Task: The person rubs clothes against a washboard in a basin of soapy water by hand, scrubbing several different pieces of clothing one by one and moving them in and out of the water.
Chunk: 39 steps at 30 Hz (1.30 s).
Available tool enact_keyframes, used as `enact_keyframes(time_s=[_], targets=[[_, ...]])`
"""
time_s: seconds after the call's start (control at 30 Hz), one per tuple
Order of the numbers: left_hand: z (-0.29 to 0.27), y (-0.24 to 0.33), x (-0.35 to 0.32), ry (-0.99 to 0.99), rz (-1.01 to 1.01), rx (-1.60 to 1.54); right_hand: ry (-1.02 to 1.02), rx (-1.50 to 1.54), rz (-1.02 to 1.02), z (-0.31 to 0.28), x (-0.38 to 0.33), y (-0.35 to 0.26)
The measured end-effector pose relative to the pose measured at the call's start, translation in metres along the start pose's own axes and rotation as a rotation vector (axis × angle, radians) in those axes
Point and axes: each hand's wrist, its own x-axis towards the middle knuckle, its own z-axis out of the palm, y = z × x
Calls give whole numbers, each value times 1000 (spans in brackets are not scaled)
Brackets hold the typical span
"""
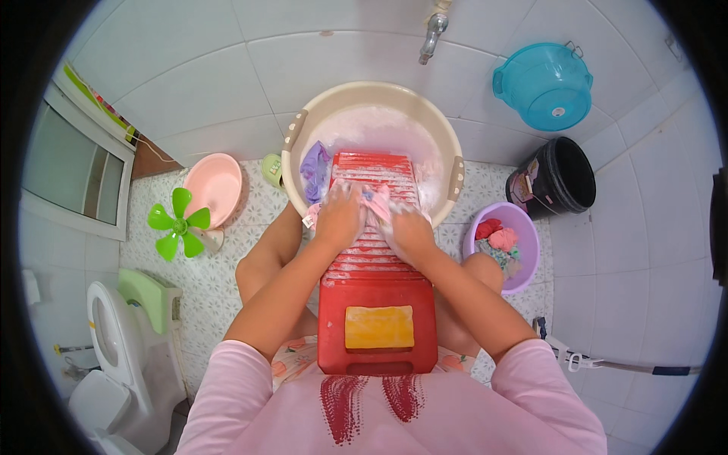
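Observation:
A red ridged washboard (371, 268) leans from my lap into a large cream basin (449, 144) of foamy water. On its soapy ridges, both hands grip a pink cloth (377, 199). My left hand (340, 214) is closed on the cloth's left part, my right hand (408, 231) on its right part. Suds cover my fingers and partly hide them. A yellow bar of soap (379, 327) lies in the recess at the washboard's near end. A purple cloth (315, 171) hangs in the basin at the left, beside the board.
A lilac tub (531, 262) of clothes and a black bucket (574, 178) stand at right. A teal basin (544, 87) hangs on the wall; a tap (434, 36) juts out above. At left are a pink basin (215, 186), a green-bladed fan (180, 225) and a toilet (114, 334).

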Motion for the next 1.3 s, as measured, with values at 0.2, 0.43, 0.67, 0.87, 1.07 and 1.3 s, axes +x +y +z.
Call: enact_keyframes(time_s=[0.2, 0.43, 0.67, 0.87, 1.07, 1.3], targets=[[-5, 8, -5, 75, 194, -38, 170, -46, 60, 19, 5, 4], [3, 16, 6, -10, 7, 40, 207, -146, 117, 38, 92, 27], [-7, 7, 2, -50, 27, -59, -76, 143, 113, 8, 20, 11], [-17, 17, 2, -86, 184, -176, 254, -22, -8, 18, -26, 2], [-2, 19, 4, 43, 75, 76, 242, -175, 272, 32, 68, 25], [-3, 5, 3, 89, 34, -7, 76, 155, 127, 33, 72, 47]])
